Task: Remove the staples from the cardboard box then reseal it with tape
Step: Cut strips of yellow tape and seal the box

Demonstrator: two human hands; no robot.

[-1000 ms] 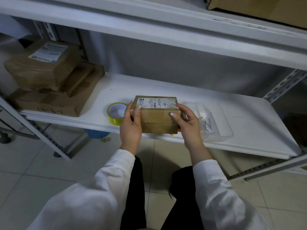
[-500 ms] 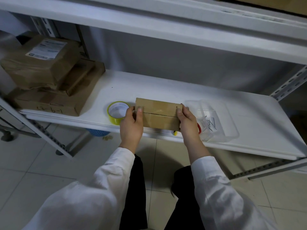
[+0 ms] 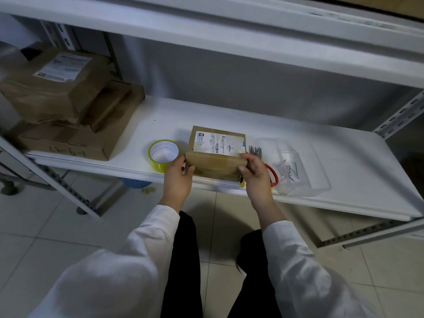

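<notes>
Left hand (image 3: 180, 177): clasps the left end of the cardboard box (image 3: 216, 152), centre frame on the shelf (image 3: 344, 157).
Right hand (image 3: 255, 174): fingers curled on the right end — likely steadying the box to inspect its seam.
Tape roll (image 3: 163, 154): just left of the box.
Pliers (image 3: 271, 174): red-handled, partly hidden behind the right hand.
Clear tray (image 3: 298, 171): right, holding loose metal pieces.
Stacked parcels (image 3: 66, 99): upper left — well apart, nothing obstructing.

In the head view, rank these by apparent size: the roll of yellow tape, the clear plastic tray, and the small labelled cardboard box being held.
1. Clear plastic tray, about level with the box but clearly wider.
2. Small labelled cardboard box, gripped at its front corners by the left hand and right hand.
3. Roll of yellow tape, smallest.
</notes>
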